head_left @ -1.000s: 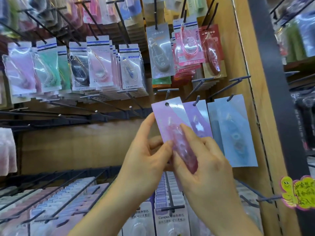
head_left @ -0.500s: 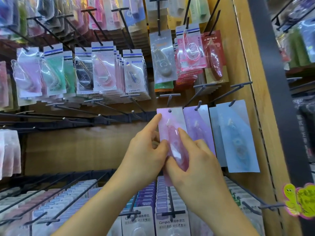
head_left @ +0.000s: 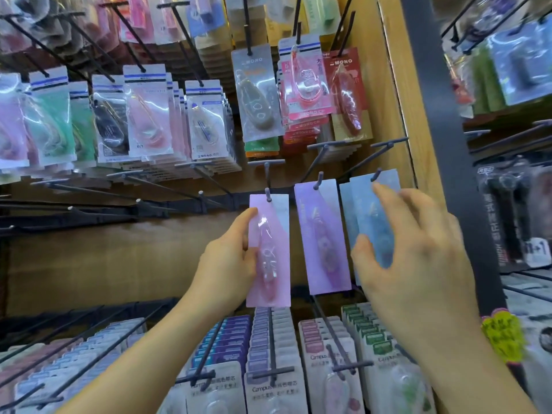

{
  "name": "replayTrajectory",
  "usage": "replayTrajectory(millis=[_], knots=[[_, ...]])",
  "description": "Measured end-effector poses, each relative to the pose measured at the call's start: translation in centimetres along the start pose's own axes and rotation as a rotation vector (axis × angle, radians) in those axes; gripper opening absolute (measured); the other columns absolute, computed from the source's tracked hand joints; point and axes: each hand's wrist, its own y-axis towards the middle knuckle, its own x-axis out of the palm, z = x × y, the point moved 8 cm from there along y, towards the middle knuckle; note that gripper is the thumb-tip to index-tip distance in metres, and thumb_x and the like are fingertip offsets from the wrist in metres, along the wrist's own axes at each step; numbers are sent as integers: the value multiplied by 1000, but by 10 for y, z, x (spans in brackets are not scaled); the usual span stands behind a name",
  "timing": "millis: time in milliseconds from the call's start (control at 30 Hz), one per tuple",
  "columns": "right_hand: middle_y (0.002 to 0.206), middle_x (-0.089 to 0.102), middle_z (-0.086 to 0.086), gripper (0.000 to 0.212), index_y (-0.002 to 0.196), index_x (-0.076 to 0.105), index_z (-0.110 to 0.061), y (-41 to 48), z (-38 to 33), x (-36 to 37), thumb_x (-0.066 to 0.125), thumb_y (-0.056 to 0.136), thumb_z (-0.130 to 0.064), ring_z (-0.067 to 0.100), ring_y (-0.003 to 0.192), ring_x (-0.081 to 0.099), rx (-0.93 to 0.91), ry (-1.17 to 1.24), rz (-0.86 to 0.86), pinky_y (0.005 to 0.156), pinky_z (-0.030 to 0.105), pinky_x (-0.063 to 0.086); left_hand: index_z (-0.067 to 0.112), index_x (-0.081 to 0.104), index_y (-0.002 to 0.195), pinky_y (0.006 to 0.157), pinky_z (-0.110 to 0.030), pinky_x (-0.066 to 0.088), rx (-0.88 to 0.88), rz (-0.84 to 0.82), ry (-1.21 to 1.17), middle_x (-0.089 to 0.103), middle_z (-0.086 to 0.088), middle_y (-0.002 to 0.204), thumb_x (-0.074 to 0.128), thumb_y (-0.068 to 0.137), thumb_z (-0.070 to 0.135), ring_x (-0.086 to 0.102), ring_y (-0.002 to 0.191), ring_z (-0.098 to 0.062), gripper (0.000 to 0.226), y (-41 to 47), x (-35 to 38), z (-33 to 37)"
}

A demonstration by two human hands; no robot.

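A pink correction-tape pack [head_left: 274,231] hangs from a dark peg [head_left: 268,195] on the display wall. My left hand [head_left: 227,264] holds its left edge, with the index finger lying up along the card and the thumb on the front by the blister. A purple pack [head_left: 324,243] hangs on the peg to its right. Beyond that hang blue packs [head_left: 366,216]. My right hand [head_left: 418,258] is spread in front of the blue packs, fingers apart and blurred, holding nothing; whether it touches them I cannot tell.
Rows of hanging correction-tape packs [head_left: 149,121] fill the wall above, and several more stacks [head_left: 274,348] sit on pegs below. Bare pegs [head_left: 98,210] jut out at the left. A wooden side panel [head_left: 400,115] and a black upright [head_left: 445,150] close off the right.
Both hands held the pink pack before. It now hangs on its peg. My right hand has let go and moved right, in front of the blue packs.
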Motion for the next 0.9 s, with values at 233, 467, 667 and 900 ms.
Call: replayTrajectory(millis=[233, 467, 667, 900], knots=[[152, 31, 32, 86, 152, 29, -9, 14, 20, 50, 73, 80, -24, 50, 139, 31, -53, -272, -213, 110, 54, 33, 41, 17, 149, 75, -43, 59, -51, -38, 106, 65, -5, 112, 54, 95, 13, 66, 87, -23, 71, 8, 12, -5], [141, 46, 28, 78, 141, 45, -3, 12, 21, 56, 79, 72, -16, 44, 126, 44, -68, -306, -142, 87, 51, 53, 40, 21, 147, 62, -19, 44, 6, 15, 180, 50, 1, 124, 63, 89, 17, 58, 91, -15, 75, -1, -1, 2], [151, 36, 25, 68, 145, 42, -8, 16, 27, 67, 64, 84, -28, 40, 132, 38, -56, -423, -249, 93, 46, 49, 34, 34, 141, 75, -30, 47, 158, 103, 207, 42, 5, 124, 59, 84, 6, 52, 94, -12, 68, -26, -13, 37], [155, 26, 13, 61, 153, 24, -25, 25, 24, 70, 44, 96, -34, 32, 138, 24, -39, -397, -435, 95, 41, 45, 38, 46, 131, 77, -32, 50, 244, 88, 213, 43, 16, 118, 58, 85, 13, 52, 94, -9, 54, -44, -16, 58]])
